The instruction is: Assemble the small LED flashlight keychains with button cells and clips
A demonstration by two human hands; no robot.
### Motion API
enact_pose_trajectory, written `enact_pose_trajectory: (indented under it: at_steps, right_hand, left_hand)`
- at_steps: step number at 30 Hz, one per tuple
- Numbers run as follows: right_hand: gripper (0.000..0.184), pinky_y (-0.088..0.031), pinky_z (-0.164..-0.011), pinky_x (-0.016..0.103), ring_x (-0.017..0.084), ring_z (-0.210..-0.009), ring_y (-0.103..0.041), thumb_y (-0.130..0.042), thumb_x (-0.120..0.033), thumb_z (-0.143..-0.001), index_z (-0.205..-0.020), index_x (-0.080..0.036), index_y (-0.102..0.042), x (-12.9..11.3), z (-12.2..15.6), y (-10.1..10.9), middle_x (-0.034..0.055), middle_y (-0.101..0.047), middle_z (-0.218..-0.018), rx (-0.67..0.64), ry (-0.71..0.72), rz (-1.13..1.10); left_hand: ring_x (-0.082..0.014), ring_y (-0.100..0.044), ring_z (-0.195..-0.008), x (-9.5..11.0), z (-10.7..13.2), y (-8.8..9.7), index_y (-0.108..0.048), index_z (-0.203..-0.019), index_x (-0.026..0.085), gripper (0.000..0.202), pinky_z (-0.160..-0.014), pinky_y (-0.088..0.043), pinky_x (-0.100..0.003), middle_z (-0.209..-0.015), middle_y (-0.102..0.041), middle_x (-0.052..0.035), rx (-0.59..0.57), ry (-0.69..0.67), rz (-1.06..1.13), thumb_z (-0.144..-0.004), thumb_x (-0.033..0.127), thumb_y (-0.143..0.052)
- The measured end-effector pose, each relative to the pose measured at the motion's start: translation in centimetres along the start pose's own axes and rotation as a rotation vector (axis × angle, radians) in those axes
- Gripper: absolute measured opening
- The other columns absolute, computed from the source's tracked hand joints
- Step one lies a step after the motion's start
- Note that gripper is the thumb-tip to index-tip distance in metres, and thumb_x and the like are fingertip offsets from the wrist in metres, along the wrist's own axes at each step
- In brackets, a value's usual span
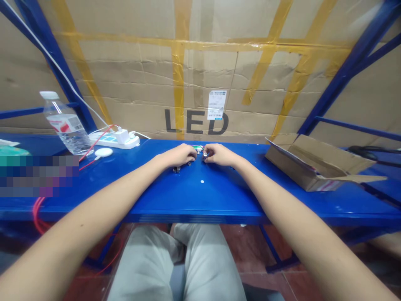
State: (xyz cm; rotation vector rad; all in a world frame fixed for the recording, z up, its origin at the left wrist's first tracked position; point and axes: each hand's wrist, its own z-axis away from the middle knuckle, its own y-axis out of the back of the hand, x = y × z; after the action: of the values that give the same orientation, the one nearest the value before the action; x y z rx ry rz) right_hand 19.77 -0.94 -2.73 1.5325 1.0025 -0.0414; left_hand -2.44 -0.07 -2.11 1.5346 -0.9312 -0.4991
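My right hand (pixel 217 154) is closed in a pinch on a small dark piece with a shiny round end (pixel 205 155); its kind is too small to tell. Just to its left, my left hand (pixel 183 154) has its fingers curled down close to the tabletop. Whatever those fingertips grip, if anything, is hidden. Slim shiny coloured pieces (pixel 198 148) lie between the two hands, at their far side. Small dark metallic pieces (pixel 177 169) rest on the blue table (pixel 200 200) below my left hand, and another small metallic piece (pixel 189 164) is beneath its fingers.
An open cardboard box (pixel 313 167) stands on the right. At the left are a plastic water bottle (pixel 67 125), a white power strip (pixel 125 141), a round white charger (pixel 103 152) and red cable (pixel 37 215). A large cardboard panel (pixel 131 83) rises behind the table, between blue metal posts.
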Motion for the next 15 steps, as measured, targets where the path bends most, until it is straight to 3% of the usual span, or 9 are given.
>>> enact_pose_trajectory:
  at_steps: [6,15]
  right_hand:
    - [0.018,-0.041,-0.07,0.025,0.016,-0.078,-0.059,-0.067,-0.014,-0.068,-0.084,-0.018,-0.061,-0.22,-0.01,-0.1,0.0002,-0.067,-0.081,-0.01,0.004,0.022]
    - [0.018,-0.042,-0.07,0.026,0.016,-0.078,-0.059,-0.068,-0.015,-0.069,-0.085,-0.017,-0.06,-0.06,-0.03,-0.12,0.0007,-0.067,-0.083,-0.01,0.004,0.017]
  left_hand:
    - [-0.0164,-0.065,-0.076,-0.35,-0.46,-0.16,-0.077,-0.093,0.018,0.02,-0.071,-0.044,-0.025,-0.085,-0.074,-0.0051,-0.008,0.01,0.022,-0.084,0.016,-0.059]
    - [-0.0171,-0.065,-0.07,0.14,-0.29,0.16,-0.068,-0.079,0.016,0.005,-0.064,-0.043,-0.025,-0.077,-0.072,-0.0052,-0.009,0.173,0.061,-0.08,0.017,-0.063]
